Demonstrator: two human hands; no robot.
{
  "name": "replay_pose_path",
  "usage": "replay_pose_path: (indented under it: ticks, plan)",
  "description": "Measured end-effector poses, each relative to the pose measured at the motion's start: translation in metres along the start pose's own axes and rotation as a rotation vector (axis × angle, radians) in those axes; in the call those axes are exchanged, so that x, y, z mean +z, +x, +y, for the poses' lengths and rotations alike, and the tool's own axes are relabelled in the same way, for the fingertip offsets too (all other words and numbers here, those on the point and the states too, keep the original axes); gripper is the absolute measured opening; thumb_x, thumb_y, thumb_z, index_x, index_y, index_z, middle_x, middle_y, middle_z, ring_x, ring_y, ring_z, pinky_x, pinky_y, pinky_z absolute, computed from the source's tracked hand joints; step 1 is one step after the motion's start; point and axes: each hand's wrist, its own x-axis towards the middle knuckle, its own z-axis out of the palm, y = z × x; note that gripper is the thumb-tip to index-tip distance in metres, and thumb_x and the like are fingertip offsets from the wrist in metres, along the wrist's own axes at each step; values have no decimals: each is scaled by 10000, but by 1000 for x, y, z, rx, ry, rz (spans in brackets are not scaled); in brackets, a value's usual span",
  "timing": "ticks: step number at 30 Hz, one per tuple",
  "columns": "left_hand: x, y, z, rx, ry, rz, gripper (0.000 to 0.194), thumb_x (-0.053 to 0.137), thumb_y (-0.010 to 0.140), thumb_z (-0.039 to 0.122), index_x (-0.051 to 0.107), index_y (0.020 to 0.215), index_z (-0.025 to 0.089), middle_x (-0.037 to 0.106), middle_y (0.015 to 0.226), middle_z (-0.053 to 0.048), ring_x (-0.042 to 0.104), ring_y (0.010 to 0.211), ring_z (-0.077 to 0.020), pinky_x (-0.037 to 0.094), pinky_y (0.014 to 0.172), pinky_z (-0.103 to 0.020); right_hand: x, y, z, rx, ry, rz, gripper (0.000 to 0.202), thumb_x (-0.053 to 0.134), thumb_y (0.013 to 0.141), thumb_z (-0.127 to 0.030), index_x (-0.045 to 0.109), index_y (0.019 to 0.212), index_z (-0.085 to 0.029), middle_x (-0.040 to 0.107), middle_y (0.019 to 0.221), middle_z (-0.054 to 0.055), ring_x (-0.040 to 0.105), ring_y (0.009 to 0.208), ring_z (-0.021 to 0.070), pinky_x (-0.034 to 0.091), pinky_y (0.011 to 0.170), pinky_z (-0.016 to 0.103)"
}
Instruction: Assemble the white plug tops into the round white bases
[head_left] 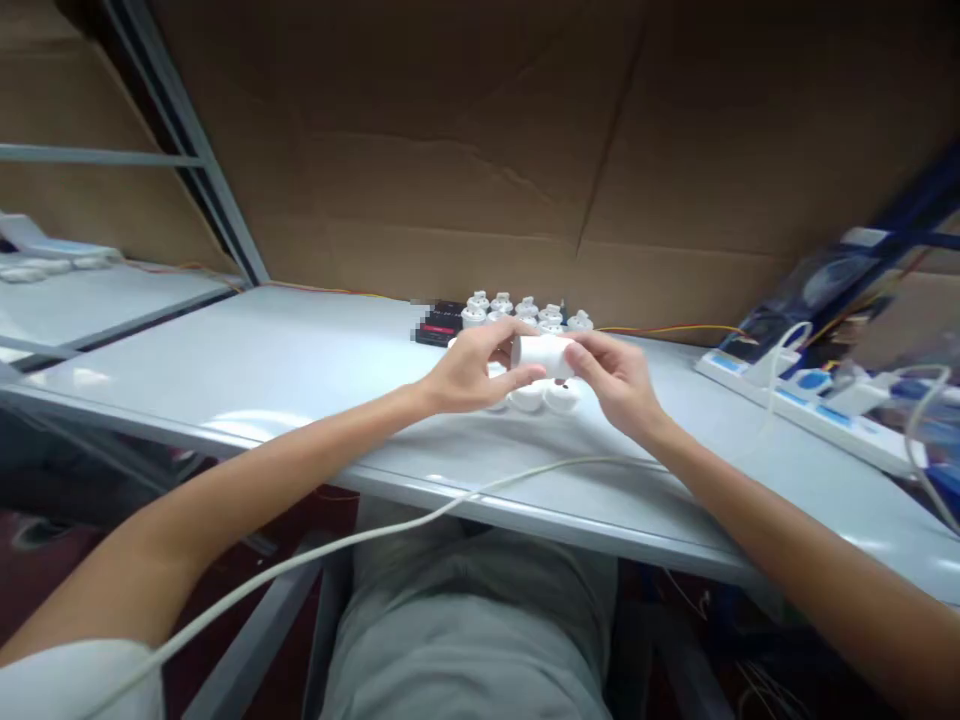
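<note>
A white cylindrical piece lies sideways between my two hands, above the table. My left hand curls round its left end, thumb below and fingers above. On the right end, my right hand is closed, with the thumb pressed on its near side. Several white round pieces with small knobbed tops stand close together behind my hands. More white round pieces sit just below and in front, partly hidden by my hands.
A black box lies beside the white pieces. White power strips with plugs and cords run along the right side. A pale cable crosses the table's front edge. Cardboard walls the back; a metal frame stands left.
</note>
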Motion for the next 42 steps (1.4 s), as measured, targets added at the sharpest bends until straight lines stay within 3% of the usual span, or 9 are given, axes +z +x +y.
replay_pose_path:
  ticks: [6, 11, 15, 19, 24, 27, 31, 36, 42]
  plan:
    - [0, -3, -7, 114, 173, 11, 476, 750, 945, 522, 657, 1245, 164, 763, 1127, -114, 728, 929, -207, 592, 836, -324, -2, 4, -2, 100, 100, -13, 542, 833, 787, -737, 810, 917, -212, 776, 839, 38, 698, 699, 207, 630, 629, 347]
    - [1, -2, -8, 58, 152, 3, 460, 789, 904, 500, 614, 1189, 186, 733, 1051, -66, 711, 842, -165, 588, 774, -288, -5, 9, -7, 60, 41, -34, 535, 789, 829, -738, 798, 876, -205, 752, 781, 35, 678, 661, 194, 601, 576, 326]
    - [0, -1, -12, 19, 153, -27, 587, 844, 846, 464, 535, 1274, 208, 700, 1092, -51, 699, 799, -140, 575, 712, -266, -33, 27, 5, -71, -156, 235, 413, 850, 809, -622, 763, 957, -246, 778, 878, 42, 727, 775, 226, 618, 668, 350]
    - [-4, -2, -17, 92, 304, -93, 350, 763, 917, 394, 596, 1153, 197, 693, 1072, -53, 681, 827, -146, 551, 722, -275, -80, 56, 37, -20, -469, 431, 330, 856, 756, -508, 713, 888, -242, 782, 892, 68, 740, 831, 262, 616, 785, 407]
    - [-8, 0, -17, 134, 367, -94, 176, 688, 963, 343, 635, 1023, 186, 677, 998, -46, 655, 830, -147, 533, 753, -277, -114, 88, 74, 214, -882, 233, 288, 793, 737, -453, 757, 838, -187, 798, 908, 121, 738, 902, 319, 577, 878, 446]
    - [-11, 2, -16, 135, 377, -73, 146, 661, 976, 328, 639, 975, 184, 665, 955, -42, 642, 825, -150, 529, 767, -279, -116, 96, 86, 316, -981, 102, 287, 783, 746, -434, 780, 856, -169, 802, 946, 155, 732, 950, 346, 568, 866, 441]
    - [-13, 2, -16, 132, 371, -82, 125, 645, 977, 304, 648, 950, 182, 670, 945, -44, 638, 823, -152, 529, 779, -282, -114, 98, 96, 377, -1000, 84, 273, 771, 782, -426, 779, 877, -170, 796, 953, 166, 728, 938, 343, 571, 856, 437]
    - [-13, 3, -15, 120, 373, -127, 115, 653, 957, 294, 665, 927, 183, 681, 944, -52, 649, 857, -168, 531, 808, -287, -119, 100, 104, 368, -1006, 46, 334, 765, 817, -464, 774, 954, -160, 794, 1031, 176, 731, 983, 350, 574, 885, 436]
    - [-12, 2, -16, 114, 370, -141, 126, 639, 957, 289, 684, 924, 177, 680, 926, -52, 646, 844, -169, 519, 796, -286, -110, 101, 102, 226, -1066, 0, 610, 700, 887, -472, 686, 1376, -108, 716, 1393, 250, 642, 1304, 436, 510, 1083, 581]
